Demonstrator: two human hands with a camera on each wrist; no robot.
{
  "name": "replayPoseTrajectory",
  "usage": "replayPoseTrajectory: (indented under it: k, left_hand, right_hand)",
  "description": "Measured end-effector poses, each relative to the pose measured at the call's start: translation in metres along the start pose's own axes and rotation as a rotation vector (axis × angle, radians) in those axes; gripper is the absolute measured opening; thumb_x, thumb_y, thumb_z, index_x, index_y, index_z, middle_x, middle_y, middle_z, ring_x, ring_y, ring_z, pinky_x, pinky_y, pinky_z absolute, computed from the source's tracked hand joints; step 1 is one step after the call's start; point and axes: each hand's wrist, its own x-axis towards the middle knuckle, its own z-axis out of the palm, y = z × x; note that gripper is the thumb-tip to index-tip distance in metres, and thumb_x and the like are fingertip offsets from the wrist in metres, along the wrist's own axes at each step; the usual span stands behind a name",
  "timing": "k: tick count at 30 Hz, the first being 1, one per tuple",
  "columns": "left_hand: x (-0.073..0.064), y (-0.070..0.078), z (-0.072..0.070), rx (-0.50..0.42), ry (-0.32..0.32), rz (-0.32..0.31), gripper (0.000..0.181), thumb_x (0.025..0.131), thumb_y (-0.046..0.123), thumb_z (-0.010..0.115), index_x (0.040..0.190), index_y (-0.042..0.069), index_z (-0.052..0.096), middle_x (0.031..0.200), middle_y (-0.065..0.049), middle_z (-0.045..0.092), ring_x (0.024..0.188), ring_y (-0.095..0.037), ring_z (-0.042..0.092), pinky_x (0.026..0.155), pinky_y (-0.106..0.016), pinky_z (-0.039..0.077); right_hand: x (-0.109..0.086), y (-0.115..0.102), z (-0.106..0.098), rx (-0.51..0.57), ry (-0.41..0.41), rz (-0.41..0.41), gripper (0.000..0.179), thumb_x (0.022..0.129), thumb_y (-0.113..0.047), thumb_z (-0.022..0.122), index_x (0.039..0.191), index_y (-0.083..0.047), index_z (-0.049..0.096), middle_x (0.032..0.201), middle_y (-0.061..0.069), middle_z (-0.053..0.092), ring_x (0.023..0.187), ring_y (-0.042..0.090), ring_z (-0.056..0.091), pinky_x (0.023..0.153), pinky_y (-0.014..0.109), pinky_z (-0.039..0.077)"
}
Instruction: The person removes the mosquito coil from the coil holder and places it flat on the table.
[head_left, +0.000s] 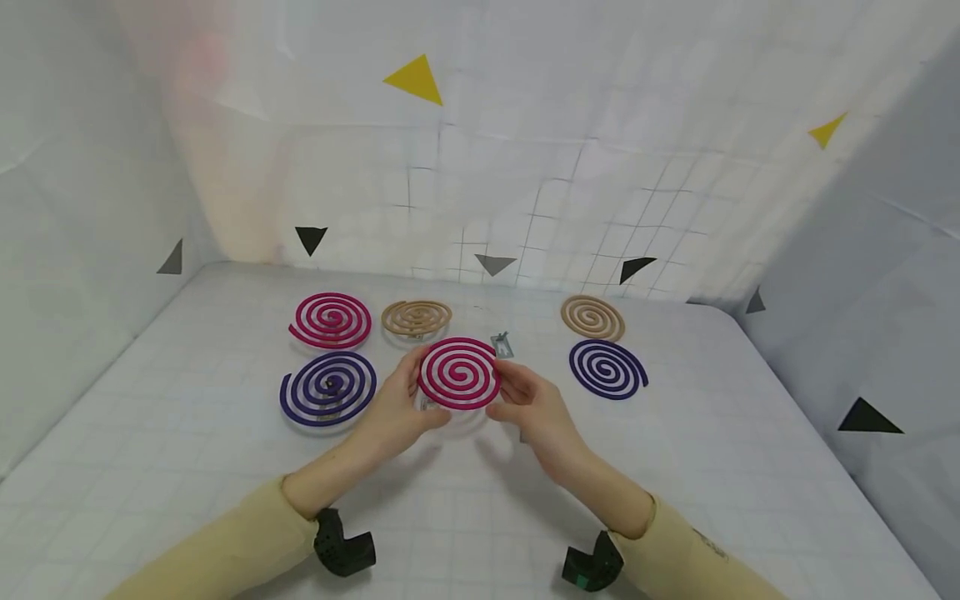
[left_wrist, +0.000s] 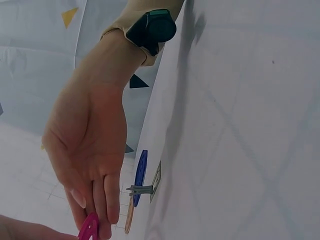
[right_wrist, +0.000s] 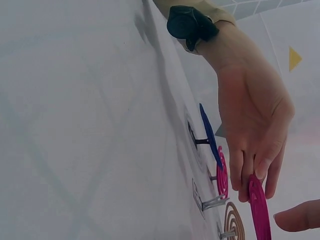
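Between both hands a pink spiral coil (head_left: 459, 373) is held by its edges, raised over the table with its flat face toward the head camera. My left hand (head_left: 397, 408) grips its left edge, fingers behind and thumb along the lower side. In the right wrist view, that left hand (right_wrist: 255, 120) has its thumb against the pink coil (right_wrist: 259, 207). My right hand (head_left: 536, 408) holds the right edge, fingertips at the coil's outer end and thumb low. The left wrist view shows the right hand (left_wrist: 92, 135) with straighter fingers beside the pink coil (left_wrist: 89, 227).
Left on the white table (head_left: 450, 533) are another pink coil (head_left: 332, 320), a purple-blue coil (head_left: 328, 388) and a tan coil (head_left: 417, 318). Right are a second tan coil (head_left: 592, 317) and purple-blue coil (head_left: 607, 369). A small metal stand (head_left: 501, 344) lies behind the hands.
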Motion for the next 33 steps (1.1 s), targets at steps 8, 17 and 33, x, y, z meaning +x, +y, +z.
replayPoseTrajectory:
  k: [8,17,33]
  left_hand:
    - [0.008,0.004,0.013,-0.068,-0.017,0.021,0.090,0.082,-0.003,0.073,0.156,0.002,0.023,0.161,-0.016,0.033,0.149,-0.032,0.029,0.120,-0.049,0.026]
    - [0.014,0.007,0.030,-0.033,-0.028,0.027,0.090,0.082,-0.003,0.073,0.157,0.003,0.024,0.163,-0.016,0.028,0.151,-0.032,0.025,0.120,-0.048,0.027]
    - [0.021,0.021,0.054,-0.012,-0.071,0.057,0.091,0.080,-0.001,0.073,0.157,0.006,0.024,0.166,-0.015,0.020,0.151,-0.033,0.023,0.120,-0.055,0.025]
  right_hand:
    - [-0.003,0.001,-0.015,-0.006,-0.006,0.017,0.065,0.088,0.009,0.062,0.149,-0.002,0.042,0.155,0.016,0.043,0.145,0.028,0.039,0.108,0.033,0.042]
    - [-0.008,-0.001,-0.033,-0.026,0.002,0.015,0.065,0.089,0.009,0.061,0.150,-0.001,0.040,0.156,0.016,0.041,0.146,0.027,0.038,0.107,0.031,0.042]
    - [-0.015,-0.004,-0.061,-0.074,0.018,0.014,0.069,0.089,0.007,0.061,0.152,0.000,0.035,0.158,0.016,0.038,0.147,0.027,0.036,0.104,0.022,0.043]
